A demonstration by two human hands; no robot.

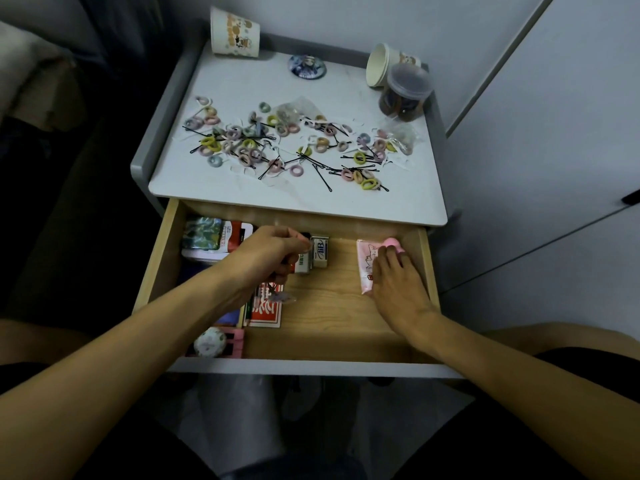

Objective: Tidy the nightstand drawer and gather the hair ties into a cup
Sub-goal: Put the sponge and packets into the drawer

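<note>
Lying strewn among black hairpins (323, 180) on the white nightstand top (242, 81), the hair ties (210, 143) sit well apart from both hands (a paper cup (235, 32) stands at the back left corner, by the grey wall (346, 15)). Below, in the open wooden drawer (329, 306), the left hand (270, 251) curls over small boxes (320, 252), and whether it holds anything cannot be told. The right hand (394, 282) rests straight-fingered on a pink packet (367, 261).

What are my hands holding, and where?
Right hand rests flat on the pink packet, gripping nothing. Left hand is curled; whether it grips anything cannot be told.
</note>
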